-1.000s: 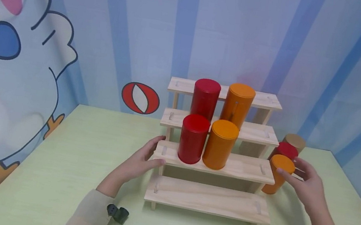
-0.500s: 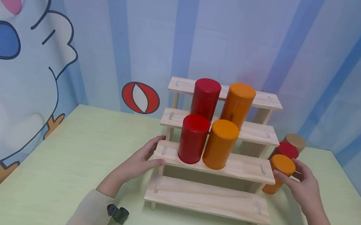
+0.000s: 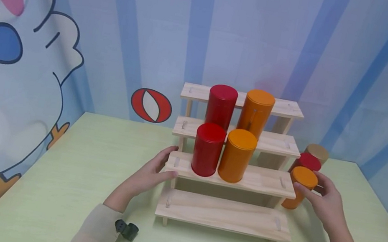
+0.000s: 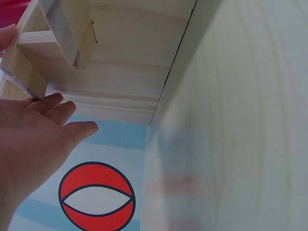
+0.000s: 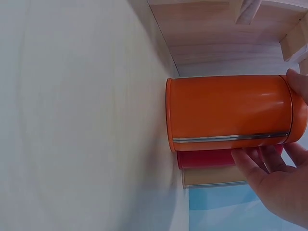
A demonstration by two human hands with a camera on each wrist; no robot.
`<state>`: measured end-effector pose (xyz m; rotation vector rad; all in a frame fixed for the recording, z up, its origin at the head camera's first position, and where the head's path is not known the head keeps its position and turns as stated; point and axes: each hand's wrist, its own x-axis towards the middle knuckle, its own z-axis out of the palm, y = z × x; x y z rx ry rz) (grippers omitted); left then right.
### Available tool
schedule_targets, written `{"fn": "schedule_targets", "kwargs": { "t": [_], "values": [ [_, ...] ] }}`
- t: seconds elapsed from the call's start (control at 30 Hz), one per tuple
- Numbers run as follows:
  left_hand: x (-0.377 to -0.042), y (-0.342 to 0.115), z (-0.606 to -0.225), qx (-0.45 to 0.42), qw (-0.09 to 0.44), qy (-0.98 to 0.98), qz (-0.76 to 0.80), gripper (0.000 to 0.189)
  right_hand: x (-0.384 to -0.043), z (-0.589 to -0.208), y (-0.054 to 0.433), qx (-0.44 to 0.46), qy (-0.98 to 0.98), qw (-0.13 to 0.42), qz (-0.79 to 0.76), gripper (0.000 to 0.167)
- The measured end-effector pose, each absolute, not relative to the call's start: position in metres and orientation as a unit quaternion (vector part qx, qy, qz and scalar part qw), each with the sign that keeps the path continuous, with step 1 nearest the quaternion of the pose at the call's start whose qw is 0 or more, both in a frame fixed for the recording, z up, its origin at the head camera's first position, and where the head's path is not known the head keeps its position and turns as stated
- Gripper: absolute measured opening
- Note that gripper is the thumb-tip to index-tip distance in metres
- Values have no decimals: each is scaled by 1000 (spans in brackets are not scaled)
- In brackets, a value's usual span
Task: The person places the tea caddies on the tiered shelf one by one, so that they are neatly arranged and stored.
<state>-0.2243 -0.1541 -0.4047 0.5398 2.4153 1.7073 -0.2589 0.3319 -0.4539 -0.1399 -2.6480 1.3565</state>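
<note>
A stepped wooden display rack (image 3: 224,215) stands on the table. My left hand (image 3: 149,175) grips its left end at the second step from the front, thumb at the front and fingers behind; the left wrist view shows those fingers against the rack's side (image 4: 29,79). Beside the rack's right end, my right hand (image 3: 327,203) holds an upright orange canister (image 3: 304,177) near its lid. In the right wrist view the thumb lies on one side of this canister (image 5: 231,110) and the fingers on the other. Its base appears to rest on the table.
A red canister (image 3: 308,160) and a tan one (image 3: 317,152) stand behind the held canister. On the rack are red canisters (image 3: 208,151), (image 3: 221,104) and orange canisters (image 3: 237,157), (image 3: 256,112), in two rows. A printed blue curtain (image 3: 253,33) hangs behind the table (image 3: 54,183).
My right hand has shifted slightly left and closed its thumb and fingers on the orange canister. The left hand and the rack have stayed put.
</note>
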Motion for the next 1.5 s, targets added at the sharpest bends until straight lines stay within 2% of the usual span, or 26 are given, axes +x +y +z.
{"fn": "schedule_targets", "kwargs": {
  "t": [0.23, 0.57, 0.93, 1.17, 1.5],
  "values": [
    [-224, -153, -405, 177, 69, 801, 567, 79, -252, -441, 332, -54, -890, 84, 445, 97],
    [-224, -154, -405, 175, 71, 800, 570, 77, -208, -373, 301, -51, -890, 79, 446, 82],
    [-223, -154, -405, 173, 71, 799, 571, 78, -193, -337, 305, -38, -903, 105, 415, 80],
    [-223, -154, -404, 173, 71, 799, 571, 80, -183, -312, 298, -60, -902, 116, 411, 82],
    [-222, -153, -402, 172, 73, 801, 568, 79, -173, -291, 284, -50, -911, 150, 381, 75]
  ]
}}
